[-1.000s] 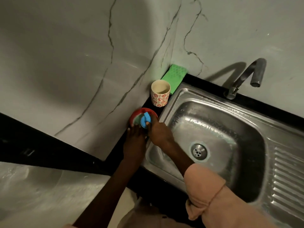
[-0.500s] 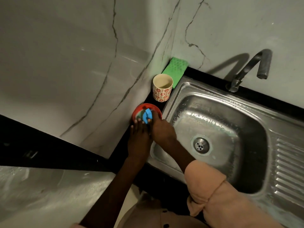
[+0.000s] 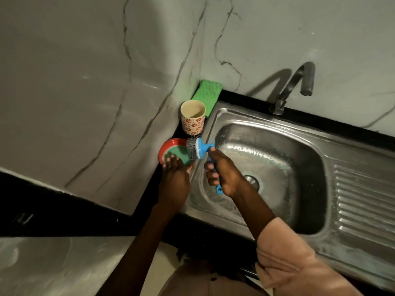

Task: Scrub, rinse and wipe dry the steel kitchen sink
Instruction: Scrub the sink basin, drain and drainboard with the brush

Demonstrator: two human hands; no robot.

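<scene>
The steel sink fills the right half of the view, its basin wet, with a drain partly behind my right wrist. My right hand grips the blue handle of a steel-wool scrubber, held sideways above the sink's left rim, bristles pointing left. A round red tub of green soap sits on the dark counter left of the sink. My left hand rests on the tub's near edge, fingers straight.
A flowered cup stands behind the soap tub. A green sponge cloth lies in the corner against the marble wall. The tap rises at the sink's back. A ribbed drainboard extends right.
My right hand has lifted the scrubber out of the soap tub and turned it sideways, toward the sink. My left hand stays at the tub's edge.
</scene>
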